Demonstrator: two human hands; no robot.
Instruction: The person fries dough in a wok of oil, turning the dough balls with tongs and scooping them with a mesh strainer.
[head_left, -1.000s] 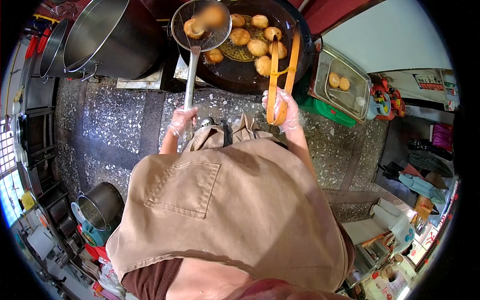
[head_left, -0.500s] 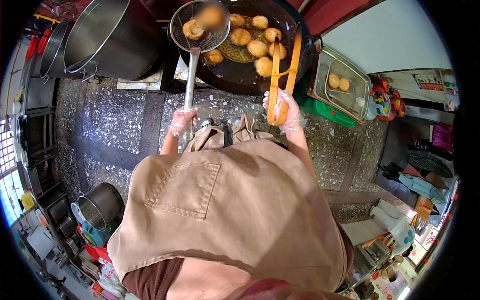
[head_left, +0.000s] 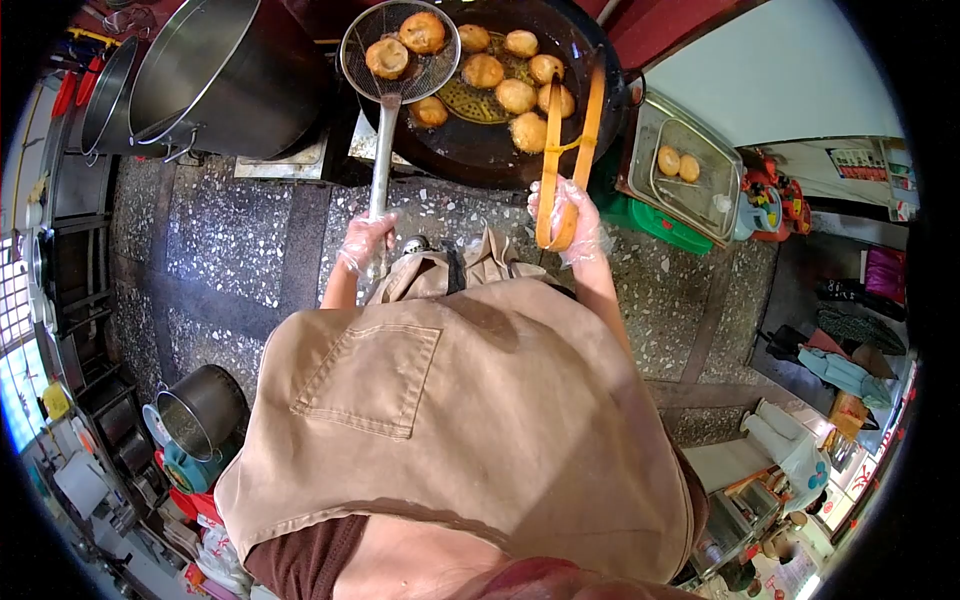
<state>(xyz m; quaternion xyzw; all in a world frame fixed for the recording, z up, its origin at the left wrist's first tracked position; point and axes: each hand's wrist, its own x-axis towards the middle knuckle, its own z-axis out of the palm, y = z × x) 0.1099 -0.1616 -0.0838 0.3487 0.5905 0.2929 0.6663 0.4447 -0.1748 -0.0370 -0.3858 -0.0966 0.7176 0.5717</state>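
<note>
My left hand [head_left: 368,242], in a clear plastic glove, grips the long metal handle of a mesh strainer [head_left: 383,155]. Its basket is over the left side of a large dark wok [head_left: 440,165] and carries two round golden fried dough pieces [head_left: 387,58]. Gloved the same way, my right hand [head_left: 580,222] is closed around orange-brown wooden tongs [head_left: 549,190], tied with a yellow band. The tongs' tips are apart at the wok's right side, near several fried dough pieces [head_left: 516,96] in the oil. Whether a tip touches a piece, I cannot tell.
Right of the wok, a metal tray [head_left: 690,205] with a wire rack bears two fried pieces [head_left: 678,164], above a green container [head_left: 668,228]. Large metal pots [head_left: 235,90] stand at the left. A smaller pot [head_left: 202,412] sits behind on the lower left.
Both hands, the strainer and the tongs stay almost exactly where they were. A few pieces in the oil have shifted very slightly.
</note>
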